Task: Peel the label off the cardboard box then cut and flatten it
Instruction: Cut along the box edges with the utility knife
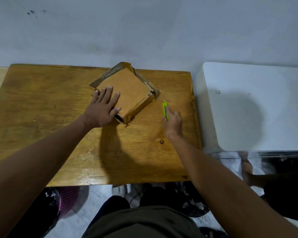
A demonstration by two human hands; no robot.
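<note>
Nearest the camera, the person's two bare forearms reached out over the wooden table [41,117], whose near edge ran at 6 o'clock above dark clothing and a pink mesh basket [68,196] on the floor. The right hand [173,121], at about 3 o'clock of the cardboard box [126,93] and apart from it, curled round a lime-green utility knife [165,109] whose tip pointed toward 12 o'clock. The left hand [101,109] lay flat with fingers spread wide on the box's near left corner, the box sitting turned like a diamond at the table's far middle, near the grey wall [144,31], with a white cabinet [256,100] at 3 o'clock
</note>
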